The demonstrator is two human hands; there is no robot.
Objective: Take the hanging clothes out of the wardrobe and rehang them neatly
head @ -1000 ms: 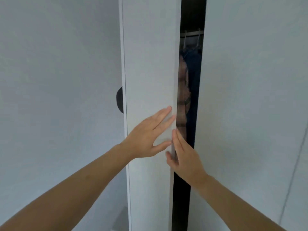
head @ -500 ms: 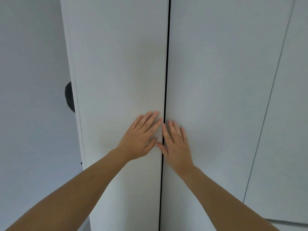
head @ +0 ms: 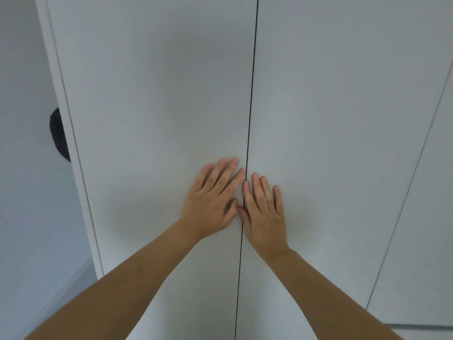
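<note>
Two white wardrobe doors fill the view, closed against each other along a thin dark seam. My left hand (head: 212, 201) lies flat on the left door (head: 157, 99), fingers straight, right beside the seam. My right hand (head: 265, 210) presses flat on the right door (head: 338, 114), its thumb at the seam and touching my left thumb. The hanging clothes are hidden behind the closed doors.
A pale wall (head: 22, 143) runs along the left, with a dark round object (head: 58, 134) sticking out behind the wardrobe's left edge. Another white door panel (head: 426, 217) adjoins on the right.
The left door swung shut, covering the clothes and rail seen through the gap a second ago. My right hand left the door edge and now lies flat on the right door.
</note>
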